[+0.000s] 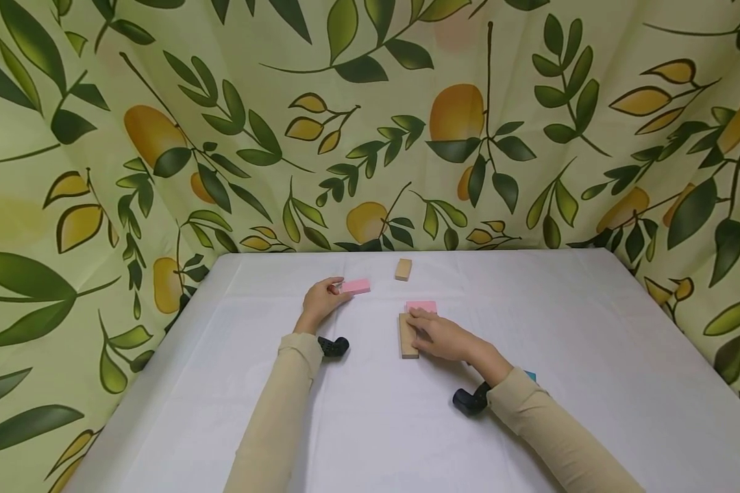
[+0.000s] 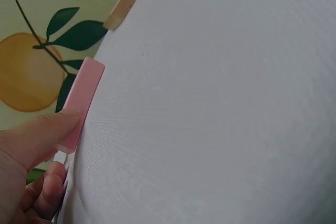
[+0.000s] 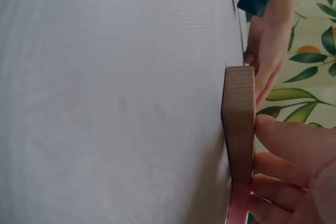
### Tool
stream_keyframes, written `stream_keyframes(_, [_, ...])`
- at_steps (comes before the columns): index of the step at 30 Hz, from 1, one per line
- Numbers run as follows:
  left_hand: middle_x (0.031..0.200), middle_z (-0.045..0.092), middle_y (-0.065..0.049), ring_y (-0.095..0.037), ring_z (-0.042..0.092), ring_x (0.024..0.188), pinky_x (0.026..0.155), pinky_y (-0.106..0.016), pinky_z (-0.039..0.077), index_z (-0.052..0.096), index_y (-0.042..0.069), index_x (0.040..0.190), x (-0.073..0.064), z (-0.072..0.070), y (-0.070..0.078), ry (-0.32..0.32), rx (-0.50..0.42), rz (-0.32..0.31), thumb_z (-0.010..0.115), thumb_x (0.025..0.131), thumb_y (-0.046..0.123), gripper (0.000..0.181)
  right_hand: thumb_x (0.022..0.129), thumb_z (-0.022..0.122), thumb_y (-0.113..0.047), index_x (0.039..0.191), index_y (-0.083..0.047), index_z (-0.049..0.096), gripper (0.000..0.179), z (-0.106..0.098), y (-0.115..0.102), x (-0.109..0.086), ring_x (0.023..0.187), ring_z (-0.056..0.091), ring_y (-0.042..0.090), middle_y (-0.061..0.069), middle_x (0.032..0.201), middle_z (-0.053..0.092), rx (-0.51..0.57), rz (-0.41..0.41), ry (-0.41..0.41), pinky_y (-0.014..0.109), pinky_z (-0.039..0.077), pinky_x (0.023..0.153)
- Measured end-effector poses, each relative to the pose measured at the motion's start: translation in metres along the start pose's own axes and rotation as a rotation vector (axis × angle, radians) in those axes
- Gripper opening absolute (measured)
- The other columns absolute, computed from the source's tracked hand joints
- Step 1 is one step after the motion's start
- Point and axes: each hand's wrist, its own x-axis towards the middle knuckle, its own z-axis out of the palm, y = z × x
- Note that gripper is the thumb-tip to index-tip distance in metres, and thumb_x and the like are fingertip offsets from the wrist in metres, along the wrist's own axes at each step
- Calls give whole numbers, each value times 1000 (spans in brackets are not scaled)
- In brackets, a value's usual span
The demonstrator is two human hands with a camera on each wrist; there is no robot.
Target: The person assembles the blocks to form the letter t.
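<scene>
My left hand (image 1: pixel 321 301) pinches a pink block (image 1: pixel 355 286) between thumb and fingers at the back left. In the left wrist view, the thumb lies across the lower part of this pink block (image 2: pixel 84 100). My right hand (image 1: pixel 445 337) holds a long wooden block (image 1: pixel 408 346) that lies on the white tabletop. Thumb and bent fingers meet its upper edge in the right wrist view, where the wooden block (image 3: pixel 240 129) hides some fingertips. Another pink block (image 1: pixel 421 305) lies against its far end, partly covered by the right fingers.
A smaller wooden block (image 1: pixel 403 269) lies near the back edge of the white table (image 1: pixel 222 424). Beside the right sleeve a blue thing (image 1: pixel 531 376) peeks out, mostly hidden. Black wrist cameras (image 1: pixel 469 402) stick out below both hands. A leaf-patterned curtain (image 1: pixel 370 137) hangs behind.
</scene>
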Motion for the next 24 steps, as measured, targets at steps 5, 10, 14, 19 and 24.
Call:
stream_keyframes(5, [81, 60, -3, -14, 48, 74, 68, -22, 33, 66, 12, 124, 2, 0, -3, -4, 14, -3, 75, 83, 32, 46, 95, 58, -18, 141, 5, 43, 53, 0, 0, 0, 144, 33, 39, 25, 154, 34, 3, 5, -4, 52, 31, 115])
stream_keyframes(10, [80, 59, -2, -14, 48, 73, 67, -22, 32, 68, 12, 121, 3, 0, -4, 0, 23, -10, 75, 82, 30, 43, 95, 58, -18, 141, 4, 43, 53, 1, 0, 0, 144, 32, 40, 25, 154, 33, 5, 8, -9, 52, 31, 116])
stream_keyframes(14, [81, 59, -2, -15, 48, 75, 67, -22, 32, 68, 12, 119, 4, 0, -3, -5, 34, -24, 75, 83, 31, 42, 95, 58, -19, 142, 4, 43, 54, 1, 1, 1, 144, 33, 39, 24, 154, 33, 2, 6, -8, 52, 31, 116])
stream_keyframes(19, [83, 59, -2, -15, 49, 78, 69, -23, 32, 68, 12, 119, 6, 0, -3, -13, 35, -37, 75, 83, 31, 42, 95, 59, -19, 141, 5, 44, 54, 2, 2, 1, 144, 33, 40, 25, 154, 34, -8, -1, -1, 52, 32, 115])
stream_keyframes(24, [83, 60, -2, -15, 49, 77, 69, -23, 32, 69, 12, 118, 5, 0, -3, -2, 39, -39, 76, 82, 31, 41, 95, 60, -18, 141, 5, 44, 54, 1, 1, 1, 144, 34, 40, 25, 153, 34, -3, -5, -2, 52, 32, 115])
